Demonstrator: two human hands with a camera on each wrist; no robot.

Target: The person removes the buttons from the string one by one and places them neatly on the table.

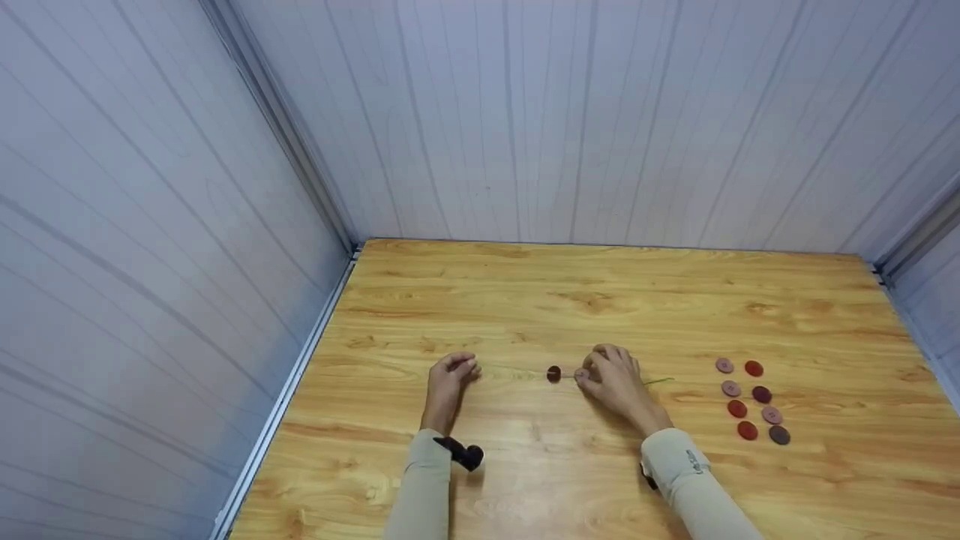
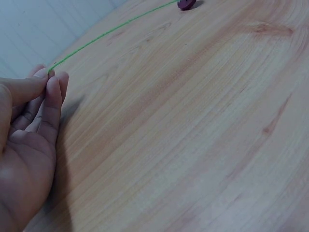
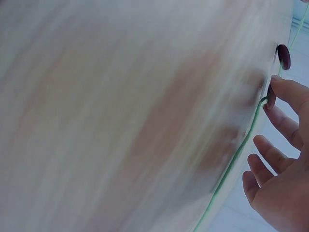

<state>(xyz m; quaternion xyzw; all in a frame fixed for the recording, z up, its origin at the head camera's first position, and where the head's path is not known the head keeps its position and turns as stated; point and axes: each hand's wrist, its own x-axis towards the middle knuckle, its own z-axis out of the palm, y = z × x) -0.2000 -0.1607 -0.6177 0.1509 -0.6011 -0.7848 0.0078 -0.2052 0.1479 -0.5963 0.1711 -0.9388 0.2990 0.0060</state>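
A thin green string (image 2: 111,32) runs from the left hand (image 2: 34,125) toward a dark red button (image 2: 185,4). Thumb and fingertips of the left hand pinch the string's end. In the head view the left hand (image 1: 451,382) is left of the dark red button (image 1: 553,374), which is threaded on the string. Just right of it, the right hand (image 1: 616,381) pinches a pinkish button (image 1: 582,373) by its edge. The right wrist view shows this second button (image 3: 271,96) between thumb and index finger, the string (image 3: 231,162) trailing from it past the palm.
On the wooden table (image 1: 525,300), several loose buttons lie in two columns at the right, among them a red button (image 1: 754,368), a pink button (image 1: 772,415) and a grey button (image 1: 779,435). Pale panel walls (image 1: 480,120) enclose the table at the back and sides.
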